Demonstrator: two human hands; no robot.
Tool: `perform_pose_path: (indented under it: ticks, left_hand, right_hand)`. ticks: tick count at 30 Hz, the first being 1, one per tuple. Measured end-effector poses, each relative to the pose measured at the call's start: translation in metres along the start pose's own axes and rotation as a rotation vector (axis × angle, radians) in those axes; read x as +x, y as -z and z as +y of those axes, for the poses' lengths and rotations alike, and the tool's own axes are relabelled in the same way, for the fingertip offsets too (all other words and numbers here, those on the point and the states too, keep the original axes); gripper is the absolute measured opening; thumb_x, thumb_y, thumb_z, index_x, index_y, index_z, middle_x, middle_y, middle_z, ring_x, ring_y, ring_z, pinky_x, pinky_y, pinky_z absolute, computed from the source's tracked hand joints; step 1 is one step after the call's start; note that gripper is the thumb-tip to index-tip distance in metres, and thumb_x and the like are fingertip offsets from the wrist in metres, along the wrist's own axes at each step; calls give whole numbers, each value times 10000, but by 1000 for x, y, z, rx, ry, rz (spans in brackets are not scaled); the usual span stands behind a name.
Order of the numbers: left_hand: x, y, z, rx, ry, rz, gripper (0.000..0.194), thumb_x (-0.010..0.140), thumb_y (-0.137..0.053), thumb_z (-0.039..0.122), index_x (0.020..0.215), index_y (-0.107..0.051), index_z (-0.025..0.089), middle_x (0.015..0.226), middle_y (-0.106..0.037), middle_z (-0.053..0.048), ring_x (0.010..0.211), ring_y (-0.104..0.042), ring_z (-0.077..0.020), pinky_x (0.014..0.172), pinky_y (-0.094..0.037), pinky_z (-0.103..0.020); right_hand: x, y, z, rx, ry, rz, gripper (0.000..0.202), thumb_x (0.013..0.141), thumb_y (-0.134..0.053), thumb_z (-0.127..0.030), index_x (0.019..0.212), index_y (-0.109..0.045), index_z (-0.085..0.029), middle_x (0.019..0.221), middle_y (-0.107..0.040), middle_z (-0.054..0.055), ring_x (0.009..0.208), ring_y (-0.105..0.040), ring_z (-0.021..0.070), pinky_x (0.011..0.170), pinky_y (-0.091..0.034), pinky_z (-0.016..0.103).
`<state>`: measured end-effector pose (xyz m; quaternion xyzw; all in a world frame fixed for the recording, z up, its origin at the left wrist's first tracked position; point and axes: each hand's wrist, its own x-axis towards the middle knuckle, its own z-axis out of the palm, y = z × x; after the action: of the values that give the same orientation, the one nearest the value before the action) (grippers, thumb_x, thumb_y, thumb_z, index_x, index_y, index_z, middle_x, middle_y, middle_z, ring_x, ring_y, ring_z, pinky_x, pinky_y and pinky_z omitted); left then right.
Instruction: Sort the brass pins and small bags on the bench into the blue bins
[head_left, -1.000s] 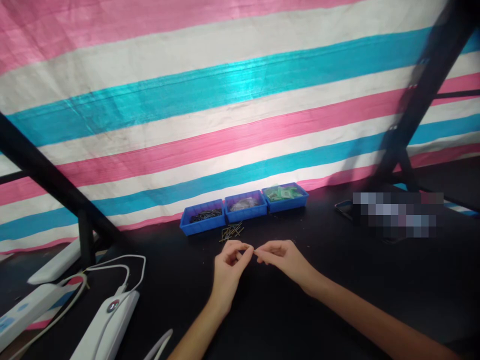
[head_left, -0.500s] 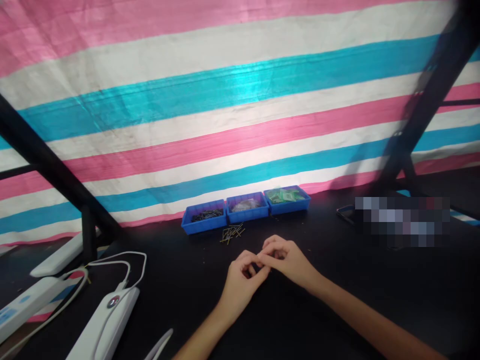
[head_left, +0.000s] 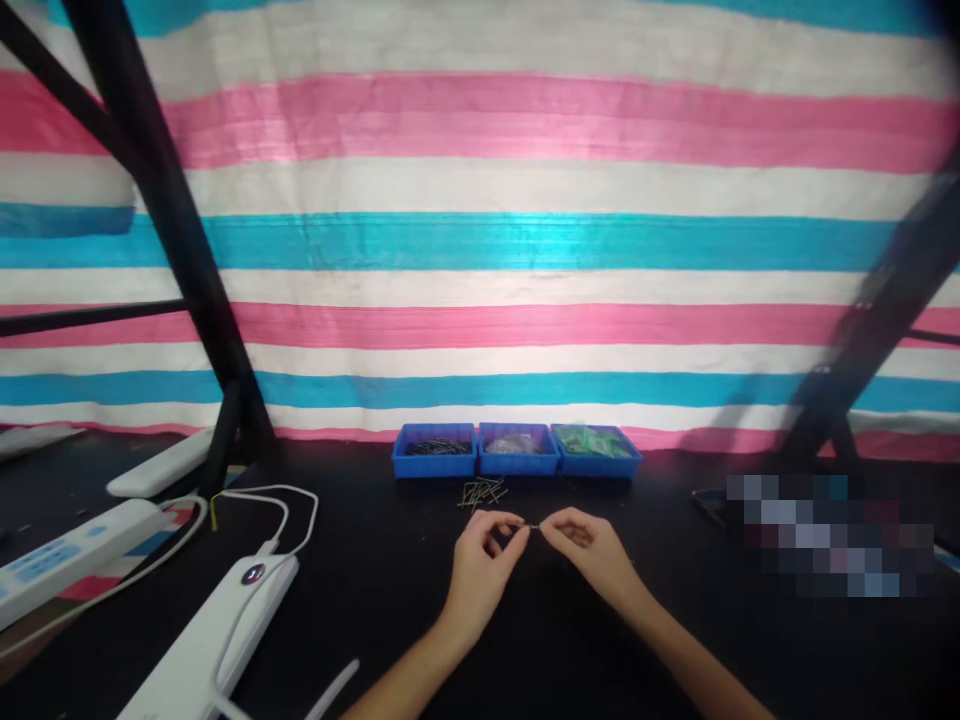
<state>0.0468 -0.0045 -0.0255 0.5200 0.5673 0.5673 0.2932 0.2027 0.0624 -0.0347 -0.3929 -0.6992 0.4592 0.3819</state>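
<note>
My left hand (head_left: 484, 565) and my right hand (head_left: 589, 550) pinch a small thin metal piece (head_left: 534, 527) between them, its ends hidden by the fingertips. Just beyond my hands lies a loose pile of thin brass-coloured pieces (head_left: 482, 491) on the black table (head_left: 570, 650). Behind the pile stand three blue trays in a row. Dark thin pieces fill the left tray (head_left: 435, 467), clear plastic bits the middle one (head_left: 518, 464), and green plastic packets the right one (head_left: 598, 466).
A white power bank (head_left: 217, 630) with a cable and a white power strip (head_left: 82, 555) lie at the left. Black frame legs rise at both sides before a striped sheet (head_left: 525, 185). A pixelated object (head_left: 817, 530) lies at the right.
The camera view has levelled and tilted up. My hands, which were touching at the fingertips, are now slightly apart, with the thin piece showing between them.
</note>
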Motion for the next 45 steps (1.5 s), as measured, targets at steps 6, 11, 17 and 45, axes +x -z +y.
perform_pose_path:
  ticks: [6,11,17,45]
  left_hand:
    - [-1,1,5,-154,66,49,259,729,-589,393,845,-572,162,603,-408,52,517,-366,-74,513,-307,-204]
    - [-12,-2,20,-169,25,-82,220,770,-538,363,683,-526,160,567,-399,48,545,-357,-84,530,-288,-213]
    - [-25,-6,21,4,-80,-209,307,811,-453,316,564,-552,164,586,-470,16,531,-403,-89,522,-291,-229]
    - [18,38,5,996,-244,149,225,829,-426,289,728,-602,193,772,-609,-54,791,-515,-194,660,-349,-291]
  right_hand:
    - [10,-1,-10,26,-41,92,404,606,-675,-533,744,-678,-154,712,-675,64,674,-615,192,666,-495,309]
    - [18,-8,-14,47,-63,77,436,577,-688,-546,734,-683,-139,686,-681,73,591,-601,176,614,-495,312]
    - [39,-20,-20,46,1,23,399,633,-672,-495,763,-689,-118,675,-683,83,568,-601,160,612,-491,305]
    - [68,-24,-5,-725,497,-217,260,784,-517,-176,995,-663,-220,1023,-663,39,974,-555,210,867,-393,360]
